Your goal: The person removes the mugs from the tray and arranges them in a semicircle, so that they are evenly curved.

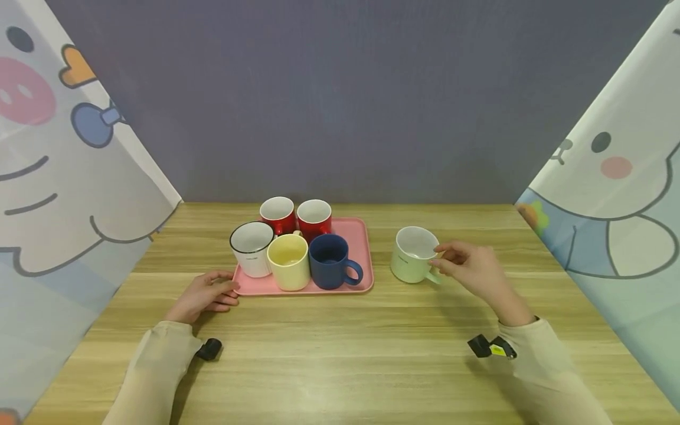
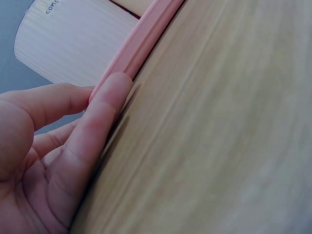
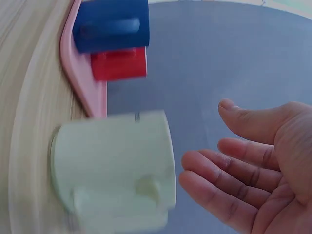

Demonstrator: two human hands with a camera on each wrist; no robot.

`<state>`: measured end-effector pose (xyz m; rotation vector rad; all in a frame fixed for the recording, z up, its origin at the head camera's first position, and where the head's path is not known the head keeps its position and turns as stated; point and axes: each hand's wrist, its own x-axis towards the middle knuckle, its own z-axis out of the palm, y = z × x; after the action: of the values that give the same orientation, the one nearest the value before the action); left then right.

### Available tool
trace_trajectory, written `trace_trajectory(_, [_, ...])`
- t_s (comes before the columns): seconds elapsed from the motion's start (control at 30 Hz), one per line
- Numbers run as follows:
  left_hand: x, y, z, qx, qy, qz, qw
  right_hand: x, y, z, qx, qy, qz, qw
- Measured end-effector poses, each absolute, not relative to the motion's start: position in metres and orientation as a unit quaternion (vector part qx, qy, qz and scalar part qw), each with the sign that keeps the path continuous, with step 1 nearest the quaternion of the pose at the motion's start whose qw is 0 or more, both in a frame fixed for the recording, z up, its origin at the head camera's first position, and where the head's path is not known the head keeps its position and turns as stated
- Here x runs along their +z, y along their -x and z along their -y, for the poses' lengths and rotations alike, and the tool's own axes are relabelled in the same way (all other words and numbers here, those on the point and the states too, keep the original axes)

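A pink tray [image 1: 355,236] bears two red mugs [image 1: 316,229], a white mug with a black rim [image 1: 255,262], a pale yellow mug [image 1: 289,274] and a dark blue mug [image 1: 325,271]. At its left front corner my left hand [image 1: 204,293] pinches the rim; the left wrist view shows fingertips [image 2: 119,87] against the pink edge. Right of the tray, a light green mug [image 1: 408,268] stands upright on the table with its handle toward the front right. My right hand [image 1: 470,268] is just beside it, fingers relaxed and apart from the mug in the right wrist view.
The wooden table [image 1: 329,360] ends at a dark grey panel [image 1: 340,106] behind the tray. Panels with cartoon animals [image 1: 611,195] stand along the left and right sides. Small black devices [image 1: 480,346] sit at both wrists.
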<state>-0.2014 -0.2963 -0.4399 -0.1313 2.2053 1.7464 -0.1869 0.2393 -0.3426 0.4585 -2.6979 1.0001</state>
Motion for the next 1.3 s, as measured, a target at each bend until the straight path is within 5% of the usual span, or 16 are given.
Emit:
trace_trajectory(0.7, [-0.443, 0.203, 0.296, 0.612, 0.051, -0.773, 0.161, -0.366, 0.206, -0.147, 0.372, -0.301, 0.875, 0.074])
trace_trajectory(1.3, [-0.442, 0.201, 0.297, 0.605, 0.047, -0.778, 0.161, -0.389, 0.221, -0.115, 0.391, -0.284, 0.875, 0.025])
